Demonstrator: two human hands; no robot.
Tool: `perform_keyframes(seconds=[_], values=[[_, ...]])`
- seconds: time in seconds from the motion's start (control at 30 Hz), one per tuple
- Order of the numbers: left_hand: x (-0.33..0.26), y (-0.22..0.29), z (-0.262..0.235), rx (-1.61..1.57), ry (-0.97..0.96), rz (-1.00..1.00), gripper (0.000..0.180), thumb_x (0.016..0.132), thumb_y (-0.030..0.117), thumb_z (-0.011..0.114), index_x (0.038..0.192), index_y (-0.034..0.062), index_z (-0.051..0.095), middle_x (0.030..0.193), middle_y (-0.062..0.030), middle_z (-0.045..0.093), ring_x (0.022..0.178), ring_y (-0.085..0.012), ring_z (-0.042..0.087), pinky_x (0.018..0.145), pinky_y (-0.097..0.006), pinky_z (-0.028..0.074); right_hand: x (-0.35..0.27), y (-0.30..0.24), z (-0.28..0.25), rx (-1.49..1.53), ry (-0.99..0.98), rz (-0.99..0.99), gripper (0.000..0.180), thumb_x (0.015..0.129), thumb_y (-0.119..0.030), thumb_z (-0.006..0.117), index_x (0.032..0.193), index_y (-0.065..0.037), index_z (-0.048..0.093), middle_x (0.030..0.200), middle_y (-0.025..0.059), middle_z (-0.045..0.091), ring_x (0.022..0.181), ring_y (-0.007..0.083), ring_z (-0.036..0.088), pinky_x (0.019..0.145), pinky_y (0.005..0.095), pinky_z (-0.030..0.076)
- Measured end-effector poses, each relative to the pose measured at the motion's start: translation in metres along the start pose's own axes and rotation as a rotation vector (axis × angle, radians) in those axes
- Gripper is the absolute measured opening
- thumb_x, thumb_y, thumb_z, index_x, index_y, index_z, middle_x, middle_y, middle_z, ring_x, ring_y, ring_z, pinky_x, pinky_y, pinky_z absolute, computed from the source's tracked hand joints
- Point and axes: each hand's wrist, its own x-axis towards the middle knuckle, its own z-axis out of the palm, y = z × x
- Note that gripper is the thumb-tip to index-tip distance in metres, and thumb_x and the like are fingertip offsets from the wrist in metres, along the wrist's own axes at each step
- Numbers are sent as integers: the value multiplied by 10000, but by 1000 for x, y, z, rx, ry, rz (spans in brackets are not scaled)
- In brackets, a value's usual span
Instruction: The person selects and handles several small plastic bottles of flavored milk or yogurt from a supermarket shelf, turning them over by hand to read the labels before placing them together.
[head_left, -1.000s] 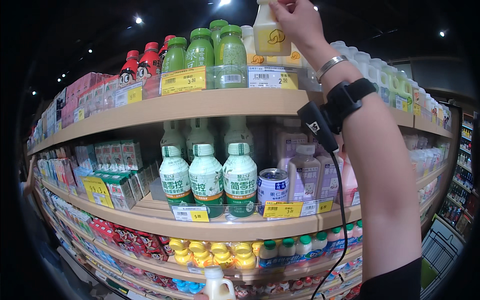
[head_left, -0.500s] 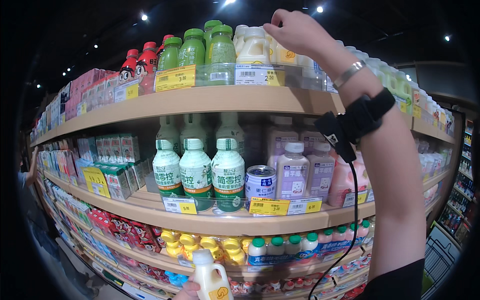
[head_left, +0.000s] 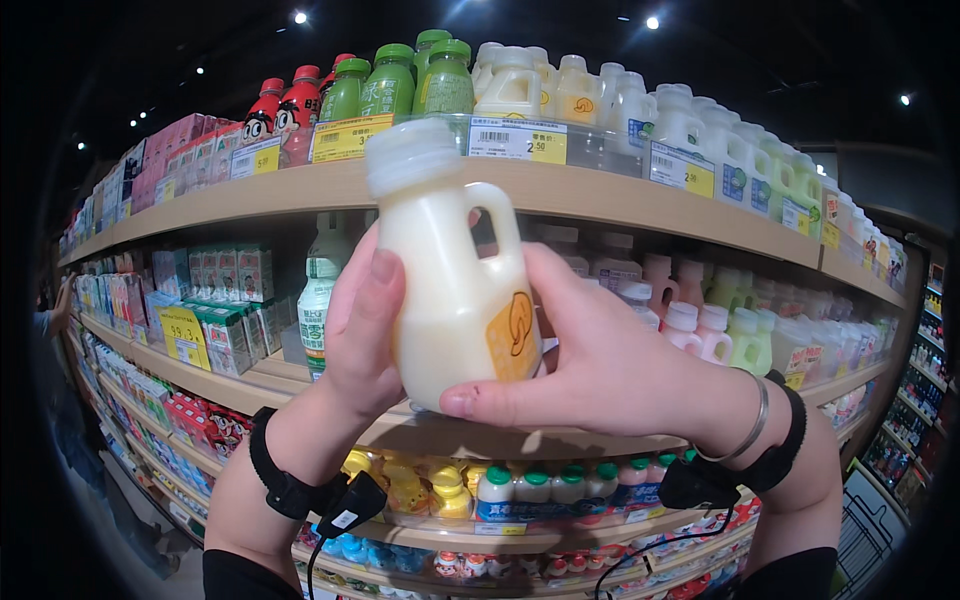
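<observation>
Between my two hands is a milk bottle (head_left: 440,320), held up close in front of the shelves. It is pale cream, with a white cap, a loop handle and an orange and yellow print. My left hand (head_left: 365,320) wraps its left side, thumb along the front. My right hand (head_left: 590,350) grips the lower right side below the handle, thumb across the base. The bottle leans slightly left. Behind it, on the top shelf, stand similar cream bottles (head_left: 512,85) and several green bottles (head_left: 445,80).
A wooden shelf edge (head_left: 620,190) with price tags curves across behind the bottle. Lower shelves hold small green-capped bottles (head_left: 535,490), yellow bottles (head_left: 450,492) and boxed drinks (head_left: 225,335). Black straps with cables circle both wrists. A cart (head_left: 870,520) stands at lower right; another person (head_left: 62,310) is at far left.
My right hand has come down from the top-shelf bottles onto the milk bottle. My left hand has raised that bottle from the lower edge to the middle of the view.
</observation>
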Motion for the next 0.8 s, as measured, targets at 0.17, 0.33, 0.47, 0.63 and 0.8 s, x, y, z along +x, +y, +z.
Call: perform_keyframes(seconds=[0.17, 0.33, 0.47, 0.63, 0.8], values=[[65, -7, 6, 844, 40, 605, 403, 906, 274, 388, 1165, -32, 428, 1054, -155, 515, 966, -241, 507, 826, -292, 387, 15, 22, -22, 191, 427, -121, 585, 701, -151, 699, 1129, 24, 340, 1010, 111, 513, 890, 136, 533, 738, 251, 462], [112, -27, 2, 1213, 37, 786, 280, 834, 227, 490, 1001, 10, 546, 1024, -168, 517, 951, -327, 491, 818, -352, 393, 39, 24, -93, -94, 836, -243, 684, 657, -379, 704, 1098, 40, 392, 933, 131, 546, 879, 191, 559, 723, 280, 474], [123, -35, 9, 1660, -100, 747, 290, 814, 282, 490, 999, 66, 545, 1047, -109, 518, 1036, -309, 452, 869, -424, 354, 86, 18, -150, -137, 727, -122, 579, 629, -390, 685, 968, 55, 532, 884, 117, 568, 808, 202, 589, 706, 287, 473], [139, -41, 16, 1700, -32, 587, 410, 807, 419, 440, 978, 66, 560, 1002, -104, 557, 1085, -323, 435, 874, -496, 331, 173, 46, -193, -462, 891, 222, 588, 568, -430, 698, 978, -22, 590, 912, 102, 615, 796, 193, 616, 722, 263, 471], [139, -34, 24, 1800, -81, 561, 461, 756, 450, 497, 960, 40, 547, 927, -98, 560, 995, -339, 469, 782, -458, 368, 192, 38, -195, -445, 560, 350, 527, 584, -413, 704, 898, -4, 596, 804, 93, 584, 638, 162, 586, 552, 237, 496]])
